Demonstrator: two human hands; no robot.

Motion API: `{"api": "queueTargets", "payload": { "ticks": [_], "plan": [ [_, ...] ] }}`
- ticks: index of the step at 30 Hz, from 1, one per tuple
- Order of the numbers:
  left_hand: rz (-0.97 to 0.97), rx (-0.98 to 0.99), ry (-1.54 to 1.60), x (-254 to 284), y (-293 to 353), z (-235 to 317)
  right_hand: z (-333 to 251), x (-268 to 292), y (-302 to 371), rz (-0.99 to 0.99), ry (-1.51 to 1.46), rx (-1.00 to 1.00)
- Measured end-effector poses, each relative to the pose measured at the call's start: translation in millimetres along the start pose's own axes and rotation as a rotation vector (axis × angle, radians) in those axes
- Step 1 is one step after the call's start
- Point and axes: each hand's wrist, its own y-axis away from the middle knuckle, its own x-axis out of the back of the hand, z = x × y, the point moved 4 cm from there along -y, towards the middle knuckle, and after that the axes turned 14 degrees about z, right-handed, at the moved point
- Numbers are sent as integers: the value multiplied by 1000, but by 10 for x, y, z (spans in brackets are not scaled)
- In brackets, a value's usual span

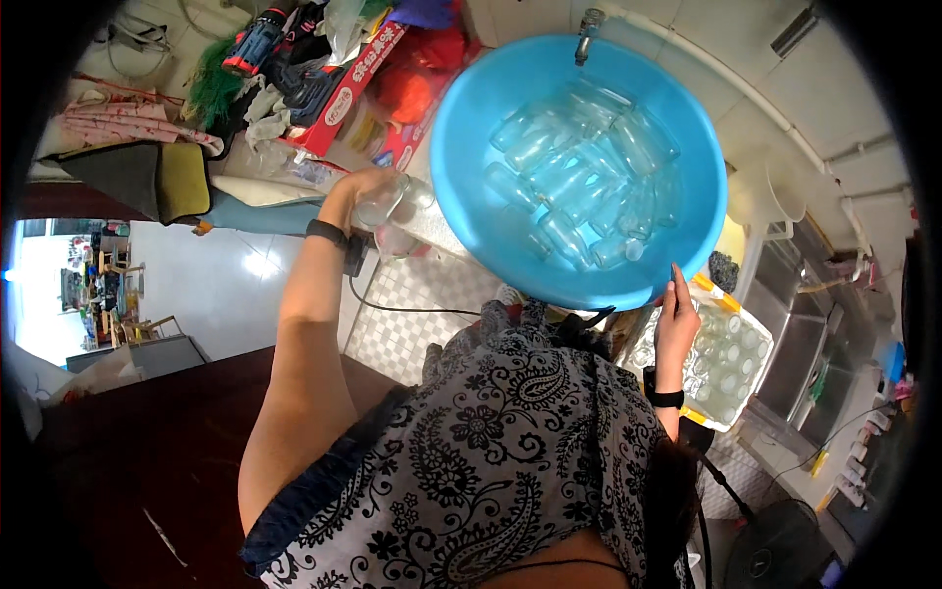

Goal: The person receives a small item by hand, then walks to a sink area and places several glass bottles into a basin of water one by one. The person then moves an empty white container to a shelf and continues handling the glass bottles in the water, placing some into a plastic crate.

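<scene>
My left hand (367, 187) is closed around a clear glass jar (379, 206) at the left end of the counter, with its fingers partly hidden. Right beside it stands another clear glass (417, 199). A large round blue basin (456, 187) sits in front of me, and several clear glass jars (579, 177) lie piled in it, some tilted, some on their sides. Against the basin's near right rim rests my right hand (677, 324), its fingers stretched out and holding nothing.
A metal tap (588, 34) hangs over the basin's far rim. To the right, a white crate (731, 417) holds several jars standing in rows. Red boxes (348, 93) and bags crowd the far left. A black cable (412, 309) crosses the tiled floor, and a black fan (780, 550) stands lower right.
</scene>
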Motion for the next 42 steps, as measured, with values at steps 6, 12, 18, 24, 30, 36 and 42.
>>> {"api": "queueTargets", "payload": {
  "ticks": [6, 12, 18, 24, 30, 36, 42],
  "plan": [
    [19, -26, -33, -51, 103, 114, 81, -19, 40, 5, -27, -4],
    [234, -112, -259, -106, 389, 472, 79, -79, 56, -13, 7, 6],
    [206, -567, 0, -1156, 1091, 1869, 120, -40, 79, 21, -31, 10],
    [-31, -349, 16, -2849, 177, 2218, 58, -30, 13, 38, -53, 28],
    [-358, -207, 417, -3696, -574, 1957, 196, 117, 101, 66, -57, -89],
    [-159, -157, 541, -4141, -1342, 1964, 386, 259, 250, 96, 11, -172],
    [379, -335, 117, -3787, -2004, 1702, 313, 193, 132, 57, -25, -141]
  ]
}}
